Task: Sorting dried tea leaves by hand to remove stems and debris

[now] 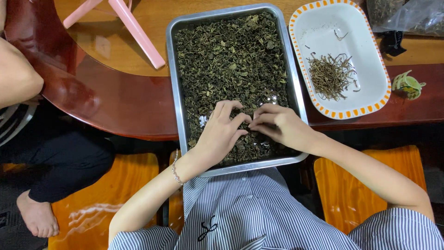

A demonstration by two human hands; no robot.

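Just one package here — a clear plastic bag (411,16).

It's slumped at the far right corner of the wooden table (138,41), crinkly and see-through, with dark greenish dried stuff inside — partly cut off by the frame. No labels, signs or screens.

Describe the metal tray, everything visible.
The metal tray is rectangular, shiny steel-looking, with a rolled rim and rounded corners. It lies flat, its near edge overhanging the wooden table toward the person's lap. Dark dried leaves cover nearly all of it. The left hand and right hand rest in the leaves near its front.
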